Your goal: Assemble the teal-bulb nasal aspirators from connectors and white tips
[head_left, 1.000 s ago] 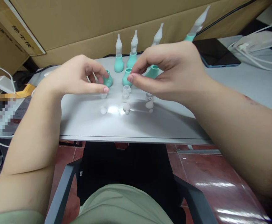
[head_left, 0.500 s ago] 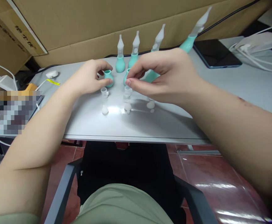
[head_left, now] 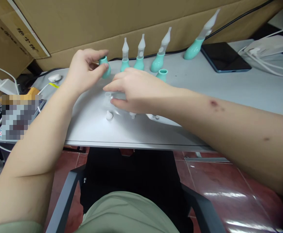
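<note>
My left hand [head_left: 88, 66] grips an empty teal bulb [head_left: 105, 68] between thumb and fingers, its round mouth tilted upward. Beside it my right hand [head_left: 134, 92] reaches across, thumb and fingers apart around a small clear connector [head_left: 108, 95]; contact is hard to make out. Another open teal bulb [head_left: 162, 75] stands behind my right forearm. In the front row lie a white nozzle tip [head_left: 109, 115], a second tip [head_left: 132, 115] partly under my hand, and a third piece [head_left: 153, 116] mostly covered. Other parts beneath the right hand are hidden.
Several assembled nasal aspirators, one of them [head_left: 158, 62] leaning, stand along the cardboard wall [head_left: 83, 26]. At right lie a dark phone [head_left: 225, 56] and white cables [head_left: 265, 61]. A charger [head_left: 7, 86] and cables crowd the left. The table's front edge [head_left: 131, 145] is near my lap.
My left hand has raised the teal bulb off the table, up and to the left. My right hand has moved left from the middle bulb to the leftmost clear connector, its fingers spreading.
</note>
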A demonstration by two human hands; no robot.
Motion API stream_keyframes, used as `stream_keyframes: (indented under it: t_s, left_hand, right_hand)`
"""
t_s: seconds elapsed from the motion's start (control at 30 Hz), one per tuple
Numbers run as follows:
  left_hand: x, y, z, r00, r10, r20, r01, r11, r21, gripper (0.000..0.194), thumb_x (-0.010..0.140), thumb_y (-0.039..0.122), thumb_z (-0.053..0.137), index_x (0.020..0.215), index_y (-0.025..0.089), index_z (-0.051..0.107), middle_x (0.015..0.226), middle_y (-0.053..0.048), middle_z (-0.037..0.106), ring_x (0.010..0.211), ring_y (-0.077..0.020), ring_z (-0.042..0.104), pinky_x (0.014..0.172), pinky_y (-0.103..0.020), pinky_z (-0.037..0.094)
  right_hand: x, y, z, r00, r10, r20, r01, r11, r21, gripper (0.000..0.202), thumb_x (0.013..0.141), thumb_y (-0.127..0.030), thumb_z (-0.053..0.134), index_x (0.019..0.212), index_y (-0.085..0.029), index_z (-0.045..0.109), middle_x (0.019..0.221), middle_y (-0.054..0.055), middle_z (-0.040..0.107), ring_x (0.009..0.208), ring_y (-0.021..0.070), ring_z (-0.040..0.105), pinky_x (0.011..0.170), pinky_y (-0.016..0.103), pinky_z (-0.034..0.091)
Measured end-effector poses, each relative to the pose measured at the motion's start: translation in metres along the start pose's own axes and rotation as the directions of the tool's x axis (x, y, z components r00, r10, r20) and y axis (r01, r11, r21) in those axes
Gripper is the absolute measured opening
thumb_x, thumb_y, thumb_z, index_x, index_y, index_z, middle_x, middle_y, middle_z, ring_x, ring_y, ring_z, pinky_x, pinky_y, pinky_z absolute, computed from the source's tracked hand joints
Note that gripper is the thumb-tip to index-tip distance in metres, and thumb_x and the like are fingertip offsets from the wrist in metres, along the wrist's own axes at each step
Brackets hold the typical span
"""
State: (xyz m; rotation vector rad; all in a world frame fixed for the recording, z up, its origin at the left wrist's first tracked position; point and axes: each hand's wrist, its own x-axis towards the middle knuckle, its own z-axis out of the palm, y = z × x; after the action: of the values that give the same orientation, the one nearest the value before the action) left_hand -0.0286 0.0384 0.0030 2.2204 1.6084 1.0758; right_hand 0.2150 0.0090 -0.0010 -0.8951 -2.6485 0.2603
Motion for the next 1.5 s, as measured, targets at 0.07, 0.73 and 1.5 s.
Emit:
stream_keyframes:
  t_s: [0.07,0.73,1.5]
  left_hand:
    - [-0.001,0.000,0.000,1.000,-0.018,0.013,0.019,0.999,-0.032,0.081,0.096,0.061,0.087,0.164,0.016,0.087,0.158,-0.005,0.093,0.127,-0.0315,0.086,0.119,-0.057,0.074]
    - [-0.016,0.019,0.000,0.974,0.077,0.215,-0.016,0.962,-0.272,0.046,0.094,0.068,0.105,0.122,0.034,0.090,0.136,-0.002,0.098,0.127,-0.0329,0.086,0.119,-0.061,0.072]
    - [-0.021,0.019,0.026,0.944,0.232,0.237,-0.096,0.876,-0.472,0.044,0.106,0.065,0.098,0.119,0.023,0.095,0.116,-0.012,0.092,0.099,-0.0271,0.081,0.082,-0.044,0.073]
  right_hand:
    - [0.004,-0.006,-0.002,0.995,0.054,0.089,-0.048,0.997,-0.064,0.014,0.111,-0.012,0.082,0.108,-0.025,0.087,0.113,0.014,0.086,0.134,0.0444,0.080,0.095,0.048,0.056]
    - [0.002,0.048,-0.015,0.759,0.199,-0.619,0.334,0.698,0.634,0.032,0.092,0.005,0.076,0.092,-0.027,0.080,0.090,-0.004,0.076,0.080,0.0130,0.073,0.078,0.029,0.059]
    - [-0.001,0.049,0.017,0.796,0.283,-0.535,0.436,0.345,0.831,0.024,0.087,-0.001,0.086,0.093,-0.024,0.088,0.082,-0.002,0.084,0.069,0.0154,0.076,0.069,0.026,0.068]
